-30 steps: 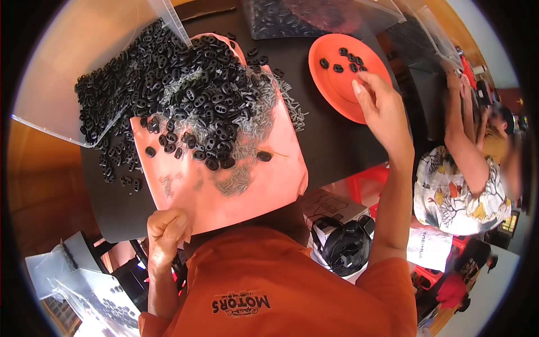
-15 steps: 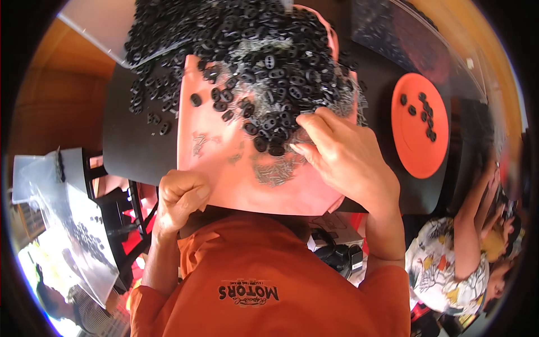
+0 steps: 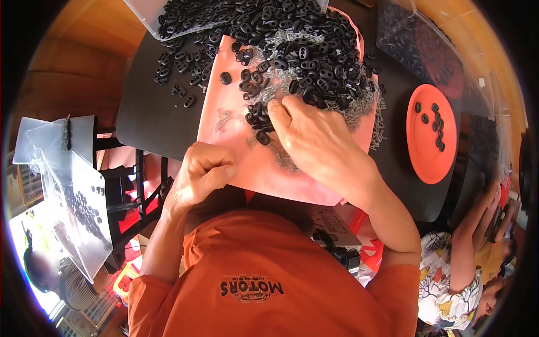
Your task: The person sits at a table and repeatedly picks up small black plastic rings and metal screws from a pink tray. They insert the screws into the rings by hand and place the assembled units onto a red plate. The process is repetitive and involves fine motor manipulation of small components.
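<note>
My right hand reaches into the front of a heap of black oval two-hole cord-lock pieces. Its fingers curl downward, and the hand hides the fingertips and whatever they pinch. Around and beneath it, small thin metal springs lie scattered among the pieces. By the near left edge of the pink sheet rests my left hand, closed, thumb pressed against the bent fingers. Anything inside that fist is hidden.
At the right stands an orange oval plate with several black pieces on it. Clear plastic bins sit at the far side of the dark table. Other people are at the lower right and lower left.
My right hand has moved left across the front of the heap, its fingers now more curled. The left fist keeps its place by the sheet's edge, while the whole view has shifted.
</note>
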Motion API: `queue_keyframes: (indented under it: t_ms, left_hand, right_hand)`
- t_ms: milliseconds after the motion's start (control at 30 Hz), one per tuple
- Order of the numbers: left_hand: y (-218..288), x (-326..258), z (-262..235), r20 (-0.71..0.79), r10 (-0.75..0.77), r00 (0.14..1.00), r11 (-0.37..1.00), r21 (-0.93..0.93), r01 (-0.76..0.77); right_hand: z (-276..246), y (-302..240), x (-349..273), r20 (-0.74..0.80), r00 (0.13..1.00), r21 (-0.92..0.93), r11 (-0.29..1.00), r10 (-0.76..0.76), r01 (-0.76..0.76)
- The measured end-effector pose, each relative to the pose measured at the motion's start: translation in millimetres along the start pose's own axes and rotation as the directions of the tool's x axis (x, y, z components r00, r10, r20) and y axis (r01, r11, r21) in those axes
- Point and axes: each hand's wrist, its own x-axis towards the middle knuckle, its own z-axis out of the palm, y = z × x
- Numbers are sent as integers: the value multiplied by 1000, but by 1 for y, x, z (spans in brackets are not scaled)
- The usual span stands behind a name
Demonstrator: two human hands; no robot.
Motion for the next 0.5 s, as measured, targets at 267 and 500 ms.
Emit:
queue_keyframes:
  t_ms: [267, 500]
  left_hand:
    - [5, 1, -5, 104, 8, 995, 999, -34, -4]
    - [4, 2, -6, 175, 15, 984, 991, -131, 8]
  right_hand:
    - [1, -10, 24, -30, 996, 107, 991, 85, -82]
    - [0, -6, 28, 10, 970, -57, 969, 243, -242]
